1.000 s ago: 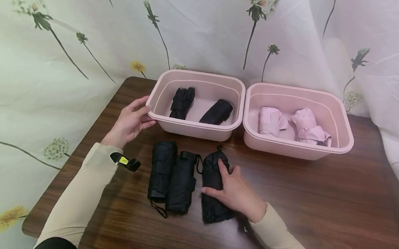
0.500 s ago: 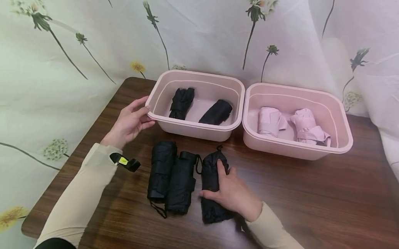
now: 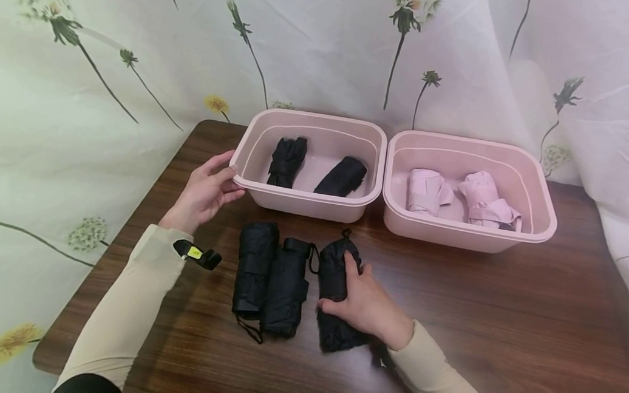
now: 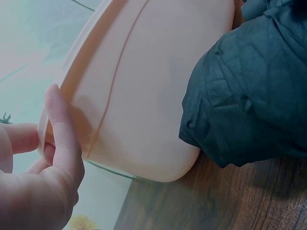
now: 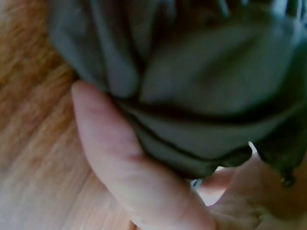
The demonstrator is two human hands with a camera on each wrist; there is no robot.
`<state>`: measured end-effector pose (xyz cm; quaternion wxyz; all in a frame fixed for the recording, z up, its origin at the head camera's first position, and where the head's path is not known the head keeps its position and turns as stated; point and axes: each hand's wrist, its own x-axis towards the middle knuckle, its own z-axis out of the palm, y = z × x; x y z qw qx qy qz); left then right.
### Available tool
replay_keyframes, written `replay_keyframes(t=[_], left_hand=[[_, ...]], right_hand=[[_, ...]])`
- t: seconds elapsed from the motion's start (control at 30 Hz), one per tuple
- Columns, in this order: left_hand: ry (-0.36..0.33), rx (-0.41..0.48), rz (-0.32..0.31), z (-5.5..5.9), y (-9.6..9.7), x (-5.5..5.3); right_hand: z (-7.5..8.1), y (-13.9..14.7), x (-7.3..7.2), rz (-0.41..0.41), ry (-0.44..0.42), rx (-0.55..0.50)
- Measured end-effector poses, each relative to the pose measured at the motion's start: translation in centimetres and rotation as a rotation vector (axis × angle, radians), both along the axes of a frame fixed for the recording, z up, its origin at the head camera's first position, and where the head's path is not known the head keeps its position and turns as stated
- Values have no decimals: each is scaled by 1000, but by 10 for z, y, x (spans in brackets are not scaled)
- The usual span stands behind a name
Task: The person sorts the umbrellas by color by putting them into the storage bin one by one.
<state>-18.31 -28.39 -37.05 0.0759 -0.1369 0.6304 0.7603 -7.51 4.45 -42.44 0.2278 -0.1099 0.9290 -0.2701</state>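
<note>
Near the worktop's [image 3: 504,307] front edge, my right hand [image 3: 364,306] clamps the soft, light folded umbrella [image 3: 335,295] mid-body, my left hand [image 3: 205,192] gripping the tub's [image 3: 314,205] rim.

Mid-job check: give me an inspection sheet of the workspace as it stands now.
Surface: brown wood-grain table.
Job's things: three black folded umbrellas on the table; right hand grips the rightmost umbrella. Left bin holds two black umbrellas, right bin two pink ones.
Clutter: nothing seen.
Hands: left hand holds the left bin's rim.
Cables: nothing seen; black strap on the left sleeve.
Surroundings: floral cloth behind.
</note>
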Motion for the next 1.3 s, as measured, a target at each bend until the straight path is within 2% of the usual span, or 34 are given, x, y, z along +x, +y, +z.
replay_keyframes(t=[0.3, 0.73, 1.3], left_hand=[[-8, 2, -1, 0, 0, 0], [-6, -3, -2, 1, 0, 0], [-7, -9, -4, 2, 1, 1]], right_hand=[[-3, 5, 0, -27, -37, -46], [-3, 12, 2, -57, 9, -138], [34, 29, 4, -87, 65, -281]])
